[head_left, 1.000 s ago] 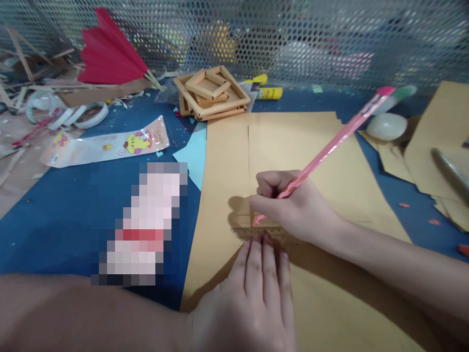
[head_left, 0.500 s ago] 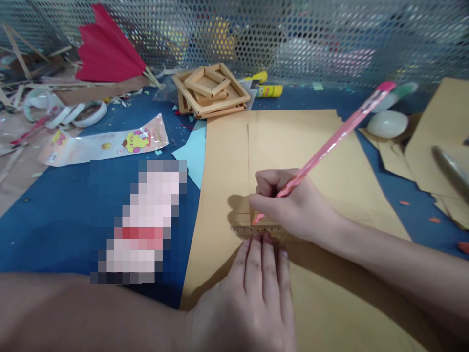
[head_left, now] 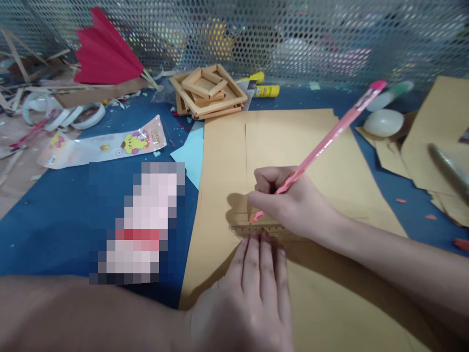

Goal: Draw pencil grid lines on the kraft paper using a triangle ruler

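Observation:
My right hand [head_left: 286, 195] grips a pink pencil [head_left: 326, 139] with an eraser on its upper end. The pencil's tip points down at the upper edge of a clear ruler [head_left: 240, 230]; whether it touches the paper I cannot tell. My left hand [head_left: 252, 288] lies flat, fingers stretched out and their tips on the ruler, pressing it against the sheet. Beneath both hands is a large tan sheet of paper [head_left: 293, 142], with a long upright pencil line and some fainter level lines on it. Part of the ruler is hidden by my hands.
Stacked tan paper frames [head_left: 220, 95], yellow glue sticks [head_left: 266, 91] and a red folded paper fan [head_left: 106, 51] stand along the perforated metal panel [head_left: 311, 44]. Tape rolls [head_left: 86, 116] and a printed plastic sleeve [head_left: 106, 146] lie left. Cut tan card [head_left: 425, 142] is at right.
The whole view has shifted slightly, so things appear a little further left. The pencil leans a bit differently, its tip still near the ruler's edge. My left hand keeps its place on the ruler.

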Available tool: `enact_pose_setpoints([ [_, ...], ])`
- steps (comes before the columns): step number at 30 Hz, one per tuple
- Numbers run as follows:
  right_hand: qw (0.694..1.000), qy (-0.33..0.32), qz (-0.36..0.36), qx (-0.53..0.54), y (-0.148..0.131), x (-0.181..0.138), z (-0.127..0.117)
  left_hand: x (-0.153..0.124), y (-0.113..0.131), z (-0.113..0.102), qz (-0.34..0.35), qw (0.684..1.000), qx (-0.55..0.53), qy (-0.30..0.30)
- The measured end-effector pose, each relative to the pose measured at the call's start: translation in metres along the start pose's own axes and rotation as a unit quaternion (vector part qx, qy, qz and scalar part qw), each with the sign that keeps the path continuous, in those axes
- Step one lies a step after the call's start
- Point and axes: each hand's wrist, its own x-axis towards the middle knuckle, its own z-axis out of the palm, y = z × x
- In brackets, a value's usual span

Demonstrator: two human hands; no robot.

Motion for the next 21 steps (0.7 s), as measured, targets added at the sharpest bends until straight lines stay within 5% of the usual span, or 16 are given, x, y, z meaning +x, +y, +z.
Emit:
enact_pose_setpoints([
  [21,0.999,-0.017,-0.001,-0.039,-0.0011,0.0028,-0.0044,-0.0007,-0.0008,-0.0018,0.008,1.0,0.002,-0.018],
])
